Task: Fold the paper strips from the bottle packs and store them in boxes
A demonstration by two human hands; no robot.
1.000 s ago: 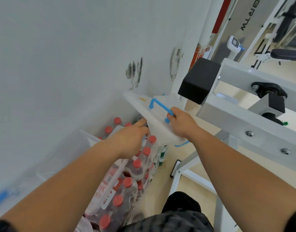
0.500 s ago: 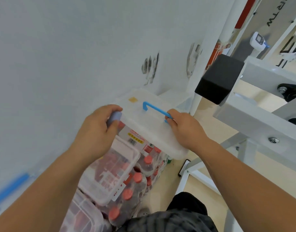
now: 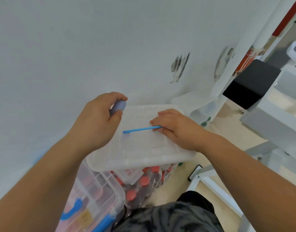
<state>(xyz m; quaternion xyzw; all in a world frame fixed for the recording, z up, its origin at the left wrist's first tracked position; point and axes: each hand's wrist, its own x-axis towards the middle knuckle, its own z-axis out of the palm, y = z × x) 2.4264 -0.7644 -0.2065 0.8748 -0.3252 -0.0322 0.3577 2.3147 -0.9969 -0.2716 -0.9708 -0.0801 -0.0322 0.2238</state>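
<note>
A translucent plastic box lid (image 3: 144, 153) with a blue handle (image 3: 140, 129) is held flat in the air over the bottle packs. My right hand (image 3: 174, 129) grips the handle's right end. My left hand (image 3: 98, 121) pinches the pale blue clip (image 3: 119, 106) at the lid's far left edge. Below the lid lie shrink-wrapped packs of red-capped bottles (image 3: 144, 181). A clear storage box (image 3: 97, 195) with blue latches sits at lower left. No paper strip is visible.
A white wall (image 3: 77, 47) with scuff marks rises close on the left. White gym machine frames with a black pad (image 3: 251, 84) stand at right. Another clear box (image 3: 200, 104) sits by the wall beyond the lid. My dark-clothed knee (image 3: 169, 215) is at the bottom.
The lid has swung from tilted on edge to flat and come nearer to me. My left hand took hold of its side clip; my right hand stayed on the handle.
</note>
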